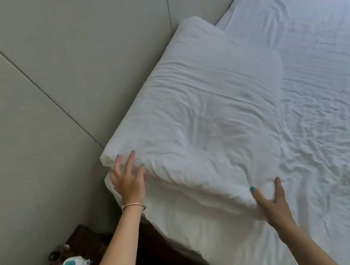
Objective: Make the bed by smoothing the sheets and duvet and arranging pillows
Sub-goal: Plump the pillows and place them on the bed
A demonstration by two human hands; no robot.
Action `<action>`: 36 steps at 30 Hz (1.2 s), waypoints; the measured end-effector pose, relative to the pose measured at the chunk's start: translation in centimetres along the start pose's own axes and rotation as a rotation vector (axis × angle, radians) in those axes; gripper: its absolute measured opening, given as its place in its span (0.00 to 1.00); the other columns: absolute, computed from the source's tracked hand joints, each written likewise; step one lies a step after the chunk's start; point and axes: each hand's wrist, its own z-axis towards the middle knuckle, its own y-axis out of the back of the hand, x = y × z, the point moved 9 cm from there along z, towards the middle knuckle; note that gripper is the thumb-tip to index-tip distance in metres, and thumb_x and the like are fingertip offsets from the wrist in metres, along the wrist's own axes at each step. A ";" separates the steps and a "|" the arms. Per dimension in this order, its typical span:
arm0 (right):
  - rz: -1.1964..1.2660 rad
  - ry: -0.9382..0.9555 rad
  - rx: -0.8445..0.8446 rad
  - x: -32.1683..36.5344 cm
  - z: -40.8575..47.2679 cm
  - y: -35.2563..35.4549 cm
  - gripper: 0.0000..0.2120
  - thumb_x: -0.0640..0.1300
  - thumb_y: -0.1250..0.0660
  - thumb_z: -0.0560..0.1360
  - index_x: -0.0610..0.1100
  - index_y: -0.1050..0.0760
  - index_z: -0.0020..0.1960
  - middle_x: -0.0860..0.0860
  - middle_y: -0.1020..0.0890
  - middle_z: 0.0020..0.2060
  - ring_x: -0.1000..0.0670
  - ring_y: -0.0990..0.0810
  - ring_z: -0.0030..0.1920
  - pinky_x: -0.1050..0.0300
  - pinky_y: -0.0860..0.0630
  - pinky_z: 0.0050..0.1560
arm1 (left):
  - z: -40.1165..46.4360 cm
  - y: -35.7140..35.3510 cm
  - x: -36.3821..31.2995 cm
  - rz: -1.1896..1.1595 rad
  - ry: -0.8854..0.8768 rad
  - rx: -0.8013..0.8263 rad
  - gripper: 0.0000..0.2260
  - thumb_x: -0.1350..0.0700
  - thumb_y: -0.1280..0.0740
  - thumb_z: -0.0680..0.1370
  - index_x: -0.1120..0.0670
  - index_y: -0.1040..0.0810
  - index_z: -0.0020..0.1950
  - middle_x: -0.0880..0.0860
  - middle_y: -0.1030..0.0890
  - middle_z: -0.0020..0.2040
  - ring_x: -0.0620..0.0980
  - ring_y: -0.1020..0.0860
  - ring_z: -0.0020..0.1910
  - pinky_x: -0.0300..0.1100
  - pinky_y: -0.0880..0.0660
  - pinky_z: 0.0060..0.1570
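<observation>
The right hand [272,199], nearest the lens at five o'clock, spreads its fingers flat against the pillow's near right corner; the left hand [129,178], at eight o'clock, presses open fingers on the near left corner, gripping nothing; the pillow [200,111] lies at the bed's head against the wall panel [50,71], long axis running from seven toward one o'clock, away from both hands; the wrinkled sheet [325,134] spreads toward three o'clock; a nightstand [85,255] sits at seven.
</observation>
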 end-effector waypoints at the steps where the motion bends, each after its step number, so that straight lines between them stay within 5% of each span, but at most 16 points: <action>1: -0.009 -0.009 -0.021 -0.2 -0.1 -0.2 0.46 0.65 0.29 0.69 0.64 0.54 0.77 0.55 0.40 0.76 0.43 0.37 0.73 0.38 0.33 0.69 | 0.4 0.5 0.1 -0.051 0.023 -0.070 0.29 0.32 0.39 0.69 0.35 0.33 0.70 0.49 0.49 0.78 0.57 0.52 0.76 0.61 0.50 0.73; 4: -0.027 -0.048 -0.069 -0.5 -0.2 -0.3 0.50 0.73 0.30 0.59 0.69 0.53 0.74 0.56 0.38 0.75 0.43 0.36 0.72 0.35 0.31 0.67 | 3.2 0.3 0.6 -0.033 0.138 -0.065 0.41 0.34 0.29 0.68 0.35 0.47 0.76 0.52 0.59 0.79 0.57 0.57 0.77 0.65 0.52 0.71; 7: -0.008 -0.086 -0.115 -0.8 -0.4 -0.3 0.52 0.78 0.29 0.50 0.77 0.50 0.69 0.63 0.41 0.75 0.46 0.35 0.73 0.36 0.31 0.66 | 5.7 -1.9 4.3 -0.219 0.389 0.061 0.57 0.38 0.21 0.59 0.32 0.59 0.74 0.55 0.58 0.78 0.61 0.54 0.76 0.64 0.47 0.72; 11: 0.077 -0.160 -0.078 0.3 -1.5 -2.3 0.45 0.59 0.24 0.65 0.72 0.49 0.71 0.64 0.43 0.75 0.43 0.34 0.72 0.31 0.30 0.61 | 6.1 -3.6 6.4 -0.383 0.348 0.119 0.59 0.40 0.19 0.56 0.30 0.59 0.72 0.53 0.62 0.77 0.54 0.46 0.76 0.44 0.40 0.69; 16: 0.093 -0.145 -0.026 -0.2 0.0 -2.1 0.73 0.71 0.21 0.32 0.69 0.50 0.73 0.66 0.42 0.74 0.43 0.32 0.69 0.30 0.29 0.60 | 5.8 -4.9 7.1 -0.490 0.311 0.080 0.61 0.44 0.18 0.58 0.31 0.62 0.73 0.49 0.69 0.76 0.43 0.49 0.74 0.37 0.40 0.64; 19: 0.187 -0.161 -0.003 -0.2 -0.2 -3.3 0.75 0.69 0.23 0.25 0.74 0.47 0.70 0.65 0.41 0.74 0.41 0.31 0.67 0.31 0.27 0.57 | 4.2 -6.2 8.2 -0.594 0.488 0.027 0.63 0.41 0.18 0.57 0.31 0.67 0.72 0.51 0.63 0.78 0.46 0.47 0.75 0.45 0.38 0.66; 23: 0.253 -0.087 -0.019 -0.4 -0.2 -3.0 0.68 0.70 0.21 0.30 0.77 0.46 0.67 0.62 0.38 0.73 0.42 0.28 0.66 0.31 0.25 0.53 | 3.7 -7.7 8.1 -0.724 0.568 0.007 0.62 0.46 0.19 0.62 0.35 0.69 0.73 0.55 0.40 0.72 0.50 0.31 0.59 0.42 0.33 0.59; 26: 0.293 -0.054 -0.048 0.9 -1.0 -3.9 0.56 0.70 0.20 0.38 0.83 0.47 0.60 0.63 0.40 0.74 0.42 0.29 0.67 0.30 0.25 0.52 | 4.4 -8.1 8.0 -0.692 0.634 0.004 0.63 0.46 0.19 0.61 0.34 0.70 0.72 0.58 0.39 0.70 0.58 0.31 0.64 0.52 0.32 0.62; 28: 0.304 -0.049 -0.085 1.9 -1.9 -4.7 0.54 0.65 0.19 0.52 0.80 0.51 0.66 0.64 0.42 0.74 0.40 0.30 0.66 0.30 0.27 0.57 | 4.4 -7.9 7.6 -0.653 0.670 -0.050 0.63 0.45 0.20 0.59 0.34 0.70 0.72 0.58 0.39 0.69 0.60 0.32 0.65 0.57 0.32 0.64; 31: 0.368 -0.015 -0.131 3.1 -2.1 -5.4 0.61 0.69 0.20 0.39 0.81 0.53 0.62 0.67 0.41 0.66 0.41 0.29 0.60 0.37 0.29 0.61 | 4.7 -8.1 7.1 -0.649 0.638 -0.107 0.62 0.46 0.22 0.58 0.34 0.70 0.72 0.57 0.41 0.70 0.61 0.32 0.64 0.58 0.30 0.63; 34: 0.338 0.000 -0.168 2.7 -2.1 -5.8 0.48 0.54 0.23 0.68 0.70 0.52 0.74 0.62 0.40 0.71 0.39 0.27 0.62 0.38 0.29 0.62 | 4.9 -8.6 7.7 -0.644 0.638 -0.097 0.60 0.46 0.24 0.59 0.36 0.68 0.74 0.56 0.39 0.67 0.61 0.31 0.62 0.57 0.29 0.62; 36: 0.332 -0.006 -0.178 2.5 -1.8 -5.9 0.47 0.55 0.22 0.64 0.69 0.47 0.72 0.57 0.39 0.74 0.40 0.25 0.60 0.37 0.28 0.61 | 5.4 -9.1 8.3 -0.701 0.656 -0.063 0.59 0.47 0.24 0.60 0.35 0.67 0.73 0.53 0.38 0.63 0.60 0.28 0.58 0.56 0.28 0.60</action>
